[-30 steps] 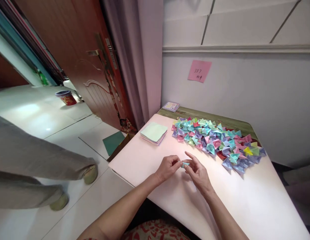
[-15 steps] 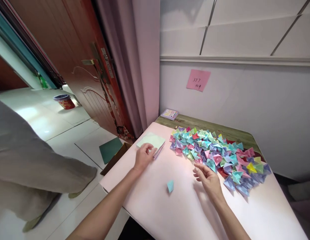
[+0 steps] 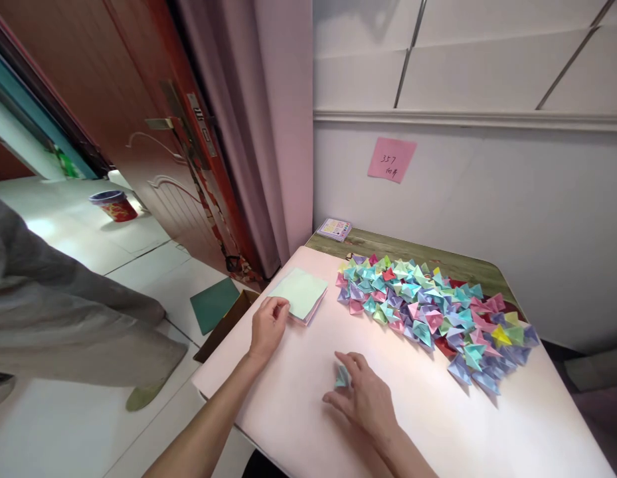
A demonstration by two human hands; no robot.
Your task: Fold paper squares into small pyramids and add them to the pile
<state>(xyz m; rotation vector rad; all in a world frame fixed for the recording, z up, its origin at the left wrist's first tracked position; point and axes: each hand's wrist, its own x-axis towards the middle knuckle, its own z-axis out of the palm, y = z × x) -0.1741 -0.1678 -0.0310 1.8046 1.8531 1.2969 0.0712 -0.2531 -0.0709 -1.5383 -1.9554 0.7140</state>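
Observation:
A pad of square paper (image 3: 303, 291), pale green on top, lies at the table's left side. My left hand (image 3: 268, 328) is at its near left corner, thumb and fingers pressed together; whether a sheet is caught between them cannot be made out. A small light-blue folded paper piece (image 3: 341, 377) rests on the table. Around it, my right hand (image 3: 368, 398) reaches with thumb and fingers apart, not closed on it. To the right spreads a pile of colourful folded paper pieces (image 3: 428, 312).
A small printed packet (image 3: 334, 229) sits on the table's wooden back strip. The pink note (image 3: 392, 160) is stuck to the wall. Left of the table are an open box (image 3: 226, 325), a door (image 3: 139, 99), a bin (image 3: 113, 206) and another person's legs (image 3: 79, 299).
My right hand has moved left and nearer, from beside the pile to the light-blue piece. My left hand has drawn back left to the pad's corner. The other person's legs have shifted.

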